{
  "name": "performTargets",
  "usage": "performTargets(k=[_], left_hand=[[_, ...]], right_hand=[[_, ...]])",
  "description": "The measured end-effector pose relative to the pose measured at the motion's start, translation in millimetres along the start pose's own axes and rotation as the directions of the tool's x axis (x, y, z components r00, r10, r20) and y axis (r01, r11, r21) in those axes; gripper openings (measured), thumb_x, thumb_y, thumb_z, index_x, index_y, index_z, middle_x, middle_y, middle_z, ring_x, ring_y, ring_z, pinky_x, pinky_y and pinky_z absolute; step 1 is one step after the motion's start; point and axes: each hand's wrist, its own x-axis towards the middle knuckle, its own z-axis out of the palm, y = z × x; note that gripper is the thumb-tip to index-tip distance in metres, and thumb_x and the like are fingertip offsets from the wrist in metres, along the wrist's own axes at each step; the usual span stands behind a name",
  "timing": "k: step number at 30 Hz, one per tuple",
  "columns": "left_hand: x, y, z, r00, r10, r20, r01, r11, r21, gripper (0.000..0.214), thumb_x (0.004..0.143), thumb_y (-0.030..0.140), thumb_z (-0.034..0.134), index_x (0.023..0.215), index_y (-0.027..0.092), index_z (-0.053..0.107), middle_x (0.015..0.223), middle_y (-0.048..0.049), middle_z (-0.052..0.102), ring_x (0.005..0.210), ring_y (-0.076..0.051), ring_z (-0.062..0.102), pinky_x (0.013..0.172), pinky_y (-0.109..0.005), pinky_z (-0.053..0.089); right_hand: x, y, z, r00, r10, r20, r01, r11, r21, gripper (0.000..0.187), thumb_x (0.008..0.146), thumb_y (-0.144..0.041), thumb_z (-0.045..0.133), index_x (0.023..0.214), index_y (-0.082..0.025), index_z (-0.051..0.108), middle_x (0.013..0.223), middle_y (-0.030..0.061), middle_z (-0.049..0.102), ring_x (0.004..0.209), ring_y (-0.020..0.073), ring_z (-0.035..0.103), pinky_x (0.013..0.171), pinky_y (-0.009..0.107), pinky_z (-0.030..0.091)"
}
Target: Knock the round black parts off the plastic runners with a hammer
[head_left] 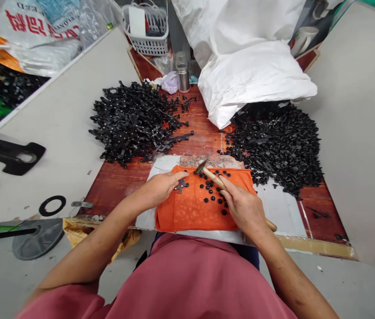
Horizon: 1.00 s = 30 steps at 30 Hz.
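Red tabletop [204,118], orange cloth [194,215], hammer [214,178], grey partitions [357,110]

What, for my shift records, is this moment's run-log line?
left hand: at black part | right hand: grips hammer | round pieces: on cloth | piles: beyond cloth

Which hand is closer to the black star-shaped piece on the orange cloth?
Left. The left hand is close beside the star-shaped piece; the right hand is farther off, past the round black bits, gripping the hammer.
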Motion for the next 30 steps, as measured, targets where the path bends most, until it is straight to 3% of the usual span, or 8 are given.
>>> performTargets(k=[4,7,10,14,18,21,25,30], left_hand=[[-4,2,-20.9,0.978,0.166,-0.126,-0.129,0.956,0.262,0.035,0.099,0.023,0.051,0.126,0.032,0.071,0.132,-0.0129,0.064,0.132,-0.033,0.052,0.112,-0.05,0.039],[10,1,-26.8,0.929,0.368,0.034,-0.368,0.913,0.177,0.037,0.097,0.016,0.052,0.118,0.037,0.074,0.136,-0.0067,0.065,0.143,-0.029,0.044,0.121,-0.051,0.028],[26,-6,-23.5,0.898,0.408,0.166,-0.424,0.903,0.072,0.034,0.092,0.015,0.057,0.108,0.038,0.076,0.118,-0.005,0.071,0.131,-0.025,0.053,0.119,-0.046,0.03],[33,-20,-15.7,0.901,0.408,0.149,-0.426,0.897,0.116,0.015,0.095,0.03,0.057,0.094,0.029,0.072,0.095,-0.0081,0.068,0.106,-0.025,0.057,0.113,-0.044,0.034],[30,-26,-8.1,0.947,0.322,-0.01,-0.321,0.945,0.058,0.03,0.102,0.031,0.038,0.091,0.023,0.064,0.09,-0.0082,0.066,0.092,-0.024,0.057,0.1,-0.04,0.041],[30,-19,-1.8,0.979,0.145,-0.143,-0.166,0.974,-0.151,0.03,0.102,0.032,0.033,0.091,0.022,0.059,0.095,-0.0072,0.067,0.093,-0.022,0.059,0.093,-0.035,0.045],[33,0,11.7,0.967,-0.059,-0.247,-0.052,0.906,-0.419,0.028,0.102,0.038,0.035,0.093,0.021,0.056,0.095,-0.0044,0.065,0.092,-0.019,0.06,0.089,-0.031,0.048],[35,26,39.0,0.938,-0.223,-0.264,0.021,0.8,-0.599,0.028,0.102,0.043,0.036,0.102,0.022,0.056,0.095,-0.003,0.063,0.085,-0.018,0.057,0.077,-0.029,0.051]], right_hand=[[-14,8,-4,0.998,0.059,-0.007,-0.059,0.997,0.054,0.047,0.106,-0.033,0.045,0.153,-0.033,0.053,0.125,0.003,0.077,0.092,0.0232,0.076,0.071,0.033,0.059],[-22,9,-8,0.998,0.063,-0.021,-0.062,0.995,0.075,0.046,0.107,-0.034,0.045,0.152,-0.033,0.054,0.127,0.0021,0.076,0.091,0.0214,0.077,0.069,0.031,0.06],[-30,10,-10,0.996,0.067,-0.058,-0.061,0.992,0.106,0.045,0.107,-0.034,0.046,0.15,-0.032,0.056,0.128,0.0019,0.076,0.091,0.0202,0.078,0.07,0.029,0.061],[-39,18,-11,0.992,0.11,-0.068,-0.096,0.979,0.178,0.045,0.107,-0.035,0.047,0.151,-0.033,0.056,0.135,0.0008,0.073,0.104,0.0201,0.077,0.082,0.029,0.062],[-45,26,-13,0.982,0.172,-0.08,-0.15,0.963,0.225,0.043,0.106,-0.037,0.048,0.148,-0.033,0.059,0.137,0.0009,0.072,0.106,0.0208,0.077,0.085,0.03,0.062],[-47,28,-12,0.978,0.2,-0.061,-0.18,0.952,0.25,0.043,0.106,-0.038,0.048,0.147,-0.033,0.059,0.137,0.0013,0.072,0.104,0.0217,0.077,0.084,0.031,0.061],[-44,20,-8,0.982,0.188,0.018,-0.181,0.908,0.377,0.044,0.105,-0.037,0.048,0.147,-0.033,0.059,0.132,0.0021,0.074,0.106,0.0223,0.075,0.09,0.034,0.058],[-21,-3,1,0.981,0.186,0.059,-0.177,0.717,0.674,0.029,0.098,-0.042,0.058,0.113,-0.023,0.073,0.084,-0.0007,0.073,0.074,0.0175,0.066,0.069,0.027,0.051]])
